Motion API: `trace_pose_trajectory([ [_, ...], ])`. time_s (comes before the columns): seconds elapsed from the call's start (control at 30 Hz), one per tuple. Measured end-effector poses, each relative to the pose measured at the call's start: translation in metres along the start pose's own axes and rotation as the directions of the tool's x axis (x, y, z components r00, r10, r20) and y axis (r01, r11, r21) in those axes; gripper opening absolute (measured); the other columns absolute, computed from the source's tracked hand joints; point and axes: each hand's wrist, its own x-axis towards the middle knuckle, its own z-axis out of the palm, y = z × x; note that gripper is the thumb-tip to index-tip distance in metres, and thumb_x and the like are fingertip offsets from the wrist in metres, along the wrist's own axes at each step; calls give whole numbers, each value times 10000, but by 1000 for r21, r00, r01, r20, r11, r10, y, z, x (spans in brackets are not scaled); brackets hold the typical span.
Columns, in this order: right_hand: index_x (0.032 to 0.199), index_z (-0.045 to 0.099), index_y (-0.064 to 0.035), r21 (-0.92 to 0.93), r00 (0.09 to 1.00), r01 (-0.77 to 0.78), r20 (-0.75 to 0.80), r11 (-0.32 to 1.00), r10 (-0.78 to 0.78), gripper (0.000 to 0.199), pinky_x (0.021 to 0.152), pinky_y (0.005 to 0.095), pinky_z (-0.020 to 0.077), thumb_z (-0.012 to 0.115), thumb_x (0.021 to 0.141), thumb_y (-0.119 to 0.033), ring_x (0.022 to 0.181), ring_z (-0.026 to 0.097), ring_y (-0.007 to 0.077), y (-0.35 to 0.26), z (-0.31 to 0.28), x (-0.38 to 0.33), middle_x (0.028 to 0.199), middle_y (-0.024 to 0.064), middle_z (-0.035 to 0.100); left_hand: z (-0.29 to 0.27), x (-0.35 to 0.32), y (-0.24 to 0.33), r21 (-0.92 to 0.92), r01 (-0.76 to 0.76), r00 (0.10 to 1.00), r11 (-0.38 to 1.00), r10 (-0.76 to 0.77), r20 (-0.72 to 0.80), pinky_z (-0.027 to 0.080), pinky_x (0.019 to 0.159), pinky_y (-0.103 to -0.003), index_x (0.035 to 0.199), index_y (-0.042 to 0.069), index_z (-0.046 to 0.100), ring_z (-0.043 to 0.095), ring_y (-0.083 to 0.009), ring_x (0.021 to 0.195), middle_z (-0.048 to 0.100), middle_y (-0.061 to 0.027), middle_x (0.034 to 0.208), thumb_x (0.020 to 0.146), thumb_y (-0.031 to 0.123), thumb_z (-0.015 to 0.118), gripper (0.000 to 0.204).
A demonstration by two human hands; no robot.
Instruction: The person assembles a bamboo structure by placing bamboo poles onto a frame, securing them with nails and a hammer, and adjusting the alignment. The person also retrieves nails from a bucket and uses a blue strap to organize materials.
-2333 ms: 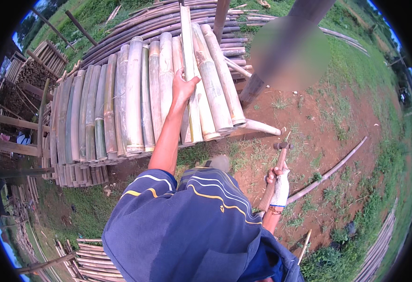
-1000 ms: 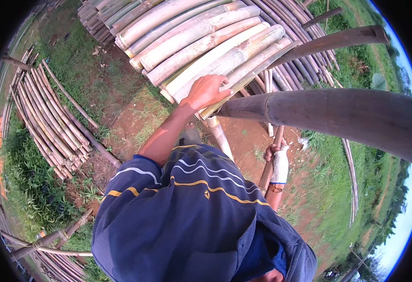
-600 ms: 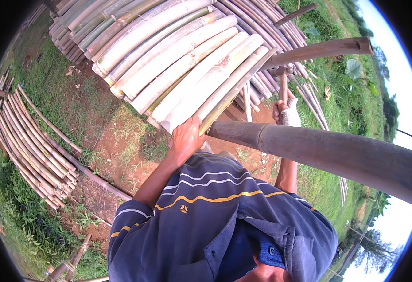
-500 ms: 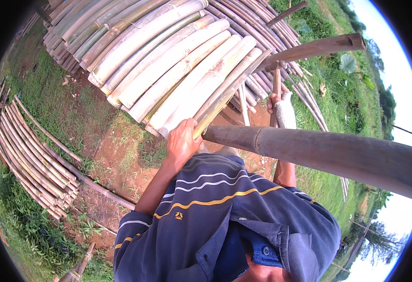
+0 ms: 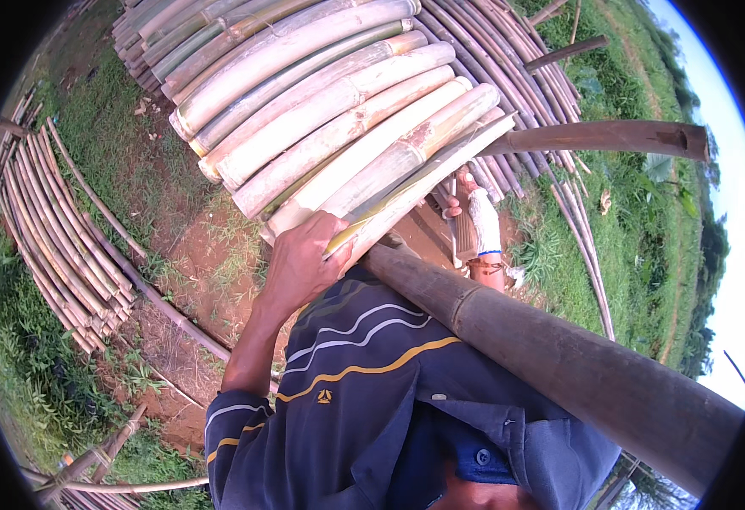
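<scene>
Left hand [image 5: 300, 263] clenched on the near end of a split bamboo slat [image 5: 406, 191], thumb over the top, fingers wrapped under. Slat runs from the grip up and right, lying on top of the pale bamboo stack [image 5: 304, 110], near end lifted clear of the stack edge. Right hand [image 5: 481, 223], wrapped in white cloth, is closed around a tool handle [image 5: 464, 229], just right of the slat end; blade not visible.

Dark pole [image 5: 559, 365] crosses near-right over the shoulder, touching the shirt. Second dark pole [image 5: 610, 136] far right. Thin canes [image 5: 58, 221] lie bundled on the ground at left, well apart from the stack.

Progress, my read: slat picked and gripped, not yet pulled free of the stack. Tool is ready but not on the bamboo, so no cutting yet.
</scene>
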Motion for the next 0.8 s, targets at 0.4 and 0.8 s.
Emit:
trace_pose_trajectory([
  [0.4, 1482, 476, -126, -398, 913, 376, 313, 837, -261, 434, 521, 238, 444, 557, 1060, -184, 608, 499, 85, -39, -9, -46, 840, 4, 559, 43, -18, -59, 575, -126, 930, 809, 298, -215, 557, 663, -360, 1123, 109, 701, 639, -221, 791, 529, -41, 856, 874, 99, 705, 249],
  [0.8, 1389, 608, -106, -306, 305, 951, 924, 31, -229, 487, 876, 417, 483, 560, 906, -65, 912, 558, 306, -42, 87, -46, 972, 147, 536, 45, -25, -45, 410, -173, 980, 895, 196, -15, 536, 662, -379, 1262, 146, 702, 636, -234, 860, 535, -49, 897, 850, 305, 781, 449],
])
